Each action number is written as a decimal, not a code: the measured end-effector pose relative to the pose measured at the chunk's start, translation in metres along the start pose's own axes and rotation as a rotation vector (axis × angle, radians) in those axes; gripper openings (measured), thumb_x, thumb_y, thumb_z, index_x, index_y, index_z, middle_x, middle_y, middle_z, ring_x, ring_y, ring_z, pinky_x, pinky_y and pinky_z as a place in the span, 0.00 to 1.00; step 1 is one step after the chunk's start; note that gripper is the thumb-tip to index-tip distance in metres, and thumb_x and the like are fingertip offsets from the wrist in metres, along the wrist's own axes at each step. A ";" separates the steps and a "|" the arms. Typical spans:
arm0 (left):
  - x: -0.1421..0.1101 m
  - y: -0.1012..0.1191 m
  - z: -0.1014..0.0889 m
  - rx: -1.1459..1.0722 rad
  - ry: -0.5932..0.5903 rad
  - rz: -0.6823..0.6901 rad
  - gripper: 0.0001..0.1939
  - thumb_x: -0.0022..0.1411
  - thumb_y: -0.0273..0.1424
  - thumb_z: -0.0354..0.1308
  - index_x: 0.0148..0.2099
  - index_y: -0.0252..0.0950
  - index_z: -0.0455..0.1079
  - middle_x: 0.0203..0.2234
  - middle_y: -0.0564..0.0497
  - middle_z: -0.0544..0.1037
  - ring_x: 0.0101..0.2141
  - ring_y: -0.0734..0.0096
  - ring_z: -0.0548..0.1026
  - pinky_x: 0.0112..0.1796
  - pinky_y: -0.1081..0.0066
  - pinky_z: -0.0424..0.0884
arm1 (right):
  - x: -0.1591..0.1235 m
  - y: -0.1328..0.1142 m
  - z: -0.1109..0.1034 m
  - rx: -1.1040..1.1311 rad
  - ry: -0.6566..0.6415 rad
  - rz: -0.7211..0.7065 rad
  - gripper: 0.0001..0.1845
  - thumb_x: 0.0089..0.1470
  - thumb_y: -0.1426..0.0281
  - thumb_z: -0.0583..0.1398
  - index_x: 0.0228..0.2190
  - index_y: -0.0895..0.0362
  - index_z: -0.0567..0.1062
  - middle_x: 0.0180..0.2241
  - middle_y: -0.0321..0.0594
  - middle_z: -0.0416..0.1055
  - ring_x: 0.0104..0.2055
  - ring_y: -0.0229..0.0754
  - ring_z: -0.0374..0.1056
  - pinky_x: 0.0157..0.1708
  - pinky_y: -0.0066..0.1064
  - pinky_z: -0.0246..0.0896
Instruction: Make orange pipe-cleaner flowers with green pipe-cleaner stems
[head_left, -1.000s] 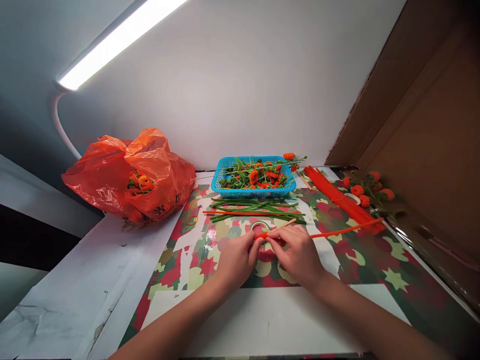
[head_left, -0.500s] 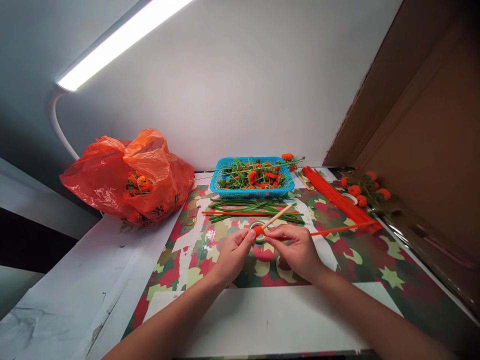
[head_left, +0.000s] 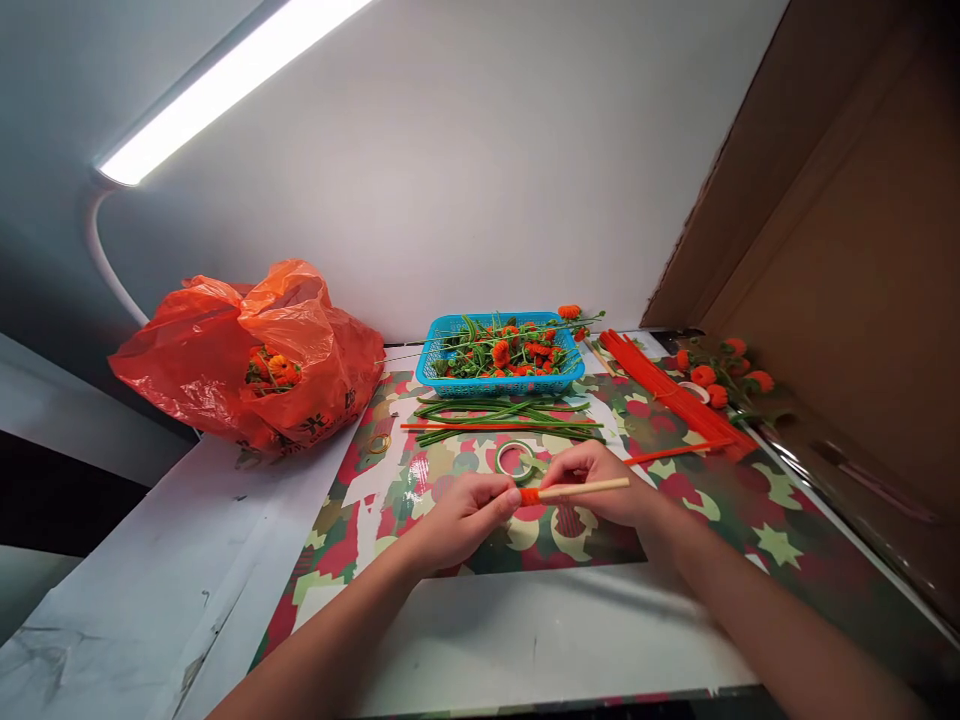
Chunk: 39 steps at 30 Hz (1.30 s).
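Between the thumb and fingers of my left hand (head_left: 469, 512) is a thin wooden stick (head_left: 592, 487), now lying nearly level and pointing right. Around its left part sits a short orange pipe cleaner coil (head_left: 529, 496). My right hand (head_left: 596, 463) is closed just behind the stick, fingers pinched beside the coil. An orange pipe cleaner (head_left: 667, 453) stretches rightward from behind that hand; the pinched part is hidden. Beyond the hands lies a roll of green tape (head_left: 501, 464).
Green pipe cleaners (head_left: 510, 410) lie before a blue basket (head_left: 501, 388) of orange flowers. An orange plastic bag (head_left: 322, 350) with flowers stands left. An orange pipe cleaner bundle (head_left: 660, 385) and loose flowers (head_left: 703, 376) lie right, near a cardboard wall (head_left: 825, 250). A lamp (head_left: 225, 90) hangs above.
The stick has swung from slanting up and away to nearly level, pointing right. My right hand has shifted behind it, and the tape roll shows more. The view has moved slightly.
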<state>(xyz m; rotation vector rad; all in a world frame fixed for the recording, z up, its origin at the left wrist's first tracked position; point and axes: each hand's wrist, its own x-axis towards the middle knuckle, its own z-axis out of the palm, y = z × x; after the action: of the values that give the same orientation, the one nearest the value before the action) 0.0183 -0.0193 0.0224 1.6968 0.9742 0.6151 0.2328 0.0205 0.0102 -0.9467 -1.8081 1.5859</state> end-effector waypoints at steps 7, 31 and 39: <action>-0.001 0.005 -0.007 0.330 -0.056 0.017 0.21 0.65 0.40 0.45 0.22 0.36 0.55 0.16 0.59 0.52 0.19 0.79 0.51 0.21 0.74 0.48 | 0.002 0.003 -0.001 -0.219 -0.013 -0.052 0.11 0.46 0.62 0.66 0.24 0.58 0.81 0.18 0.36 0.71 0.20 0.36 0.65 0.19 0.26 0.56; 0.002 -0.001 0.009 0.783 0.172 -0.130 0.19 0.67 0.41 0.41 0.28 0.38 0.63 0.18 0.53 0.67 0.22 0.70 0.63 0.23 0.72 0.46 | 0.002 0.003 0.009 -0.736 0.370 -0.384 0.11 0.56 0.67 0.62 0.23 0.56 0.76 0.20 0.31 0.71 0.26 0.34 0.63 0.36 0.33 0.43; 0.004 0.000 0.011 0.788 0.238 -0.226 0.18 0.67 0.40 0.41 0.28 0.38 0.61 0.20 0.52 0.68 0.22 0.70 0.64 0.24 0.72 0.46 | 0.002 0.000 0.010 -0.921 0.395 -0.528 0.13 0.61 0.68 0.56 0.26 0.57 0.75 0.23 0.34 0.73 0.27 0.36 0.61 0.38 0.35 0.43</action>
<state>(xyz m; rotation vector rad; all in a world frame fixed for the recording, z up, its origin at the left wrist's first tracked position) 0.0295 -0.0214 0.0187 2.1662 1.7068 0.2907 0.2242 0.0161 0.0086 -0.9294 -2.2300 0.1807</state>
